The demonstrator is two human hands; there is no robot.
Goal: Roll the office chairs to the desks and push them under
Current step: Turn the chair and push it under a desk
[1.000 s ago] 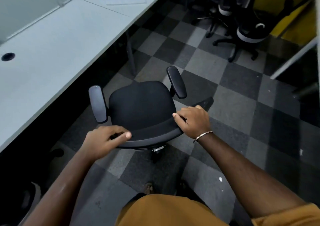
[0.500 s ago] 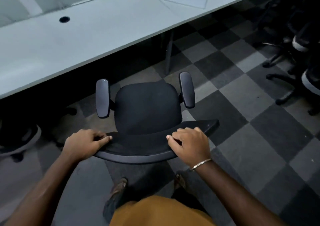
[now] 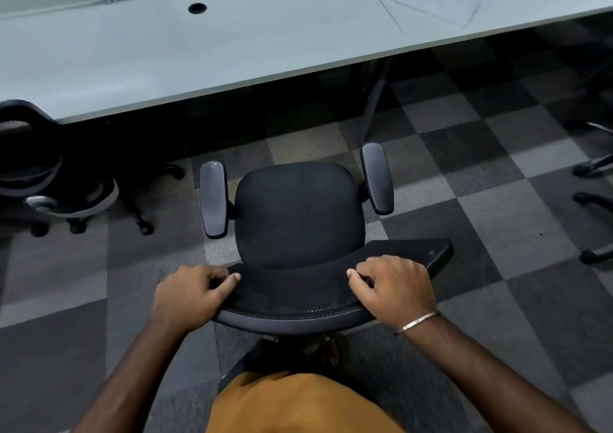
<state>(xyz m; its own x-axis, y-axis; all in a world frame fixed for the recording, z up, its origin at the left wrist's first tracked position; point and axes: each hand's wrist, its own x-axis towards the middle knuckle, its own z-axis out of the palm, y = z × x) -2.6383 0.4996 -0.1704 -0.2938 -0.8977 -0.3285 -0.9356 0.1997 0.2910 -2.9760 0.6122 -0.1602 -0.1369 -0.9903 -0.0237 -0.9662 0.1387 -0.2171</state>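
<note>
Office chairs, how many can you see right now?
3, maybe more hidden. One chair gripped at its backrest, facing the desk; one at left, partly under it; bases of another at right edge.

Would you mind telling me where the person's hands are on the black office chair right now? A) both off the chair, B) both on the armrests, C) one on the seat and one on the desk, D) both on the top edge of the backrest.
D: the left hand and the right hand each grip the top edge of the backrest, while both armrests sit untouched.
</note>
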